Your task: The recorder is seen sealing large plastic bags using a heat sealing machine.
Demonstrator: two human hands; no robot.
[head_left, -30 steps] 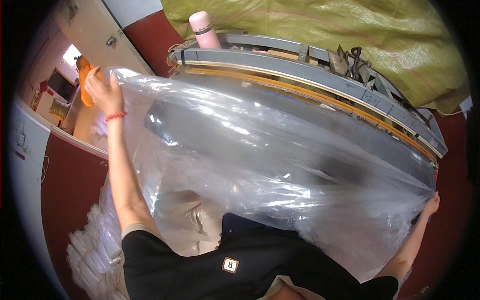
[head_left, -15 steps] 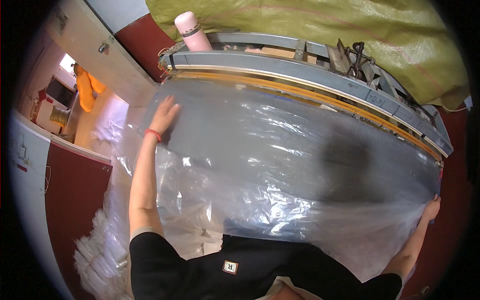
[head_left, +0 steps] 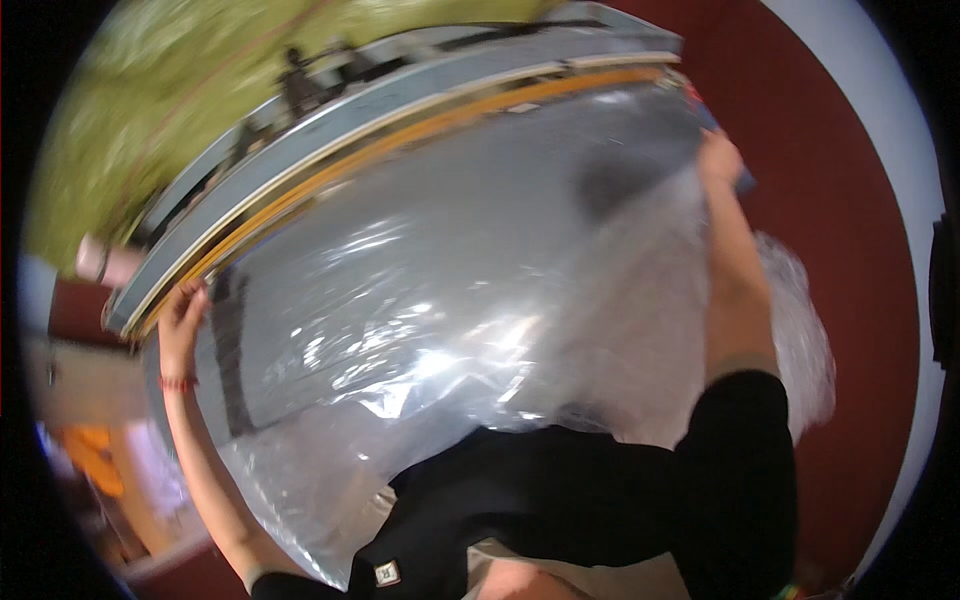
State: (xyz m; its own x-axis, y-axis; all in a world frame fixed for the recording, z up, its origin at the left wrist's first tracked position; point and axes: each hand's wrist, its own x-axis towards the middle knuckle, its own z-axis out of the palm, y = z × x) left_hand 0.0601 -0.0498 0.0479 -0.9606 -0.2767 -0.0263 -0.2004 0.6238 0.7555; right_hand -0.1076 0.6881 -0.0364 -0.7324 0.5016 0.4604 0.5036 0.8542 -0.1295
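Note:
A wide sheet of clear plastic film (head_left: 440, 330) spreads in front of me over a grey surface, wrinkled and shiny toward my body. At the film's far left corner, beside the orange strip (head_left: 330, 180), my left hand (head_left: 183, 318) has its fingers bent together on the film; motion blurs the fingertips. My right hand (head_left: 718, 160) is closed around the film's right edge near the far right corner, and the film is drawn taut below it. A red bracelet (head_left: 178, 383) circles my left wrist.
A grey metal frame (head_left: 400, 95) runs along the far side, with dark metal parts (head_left: 300, 82) on it. A pink bottle (head_left: 108, 262) stands at its left end. Green sheeting (head_left: 160, 90) hangs behind. Bunched clear plastic (head_left: 795, 330) lies right, near a dark red wall (head_left: 840, 250).
My view has swung to the right. My left hand has gone from lying flat on the film to its far left corner, fingers now bent. My right hand still holds the right edge.

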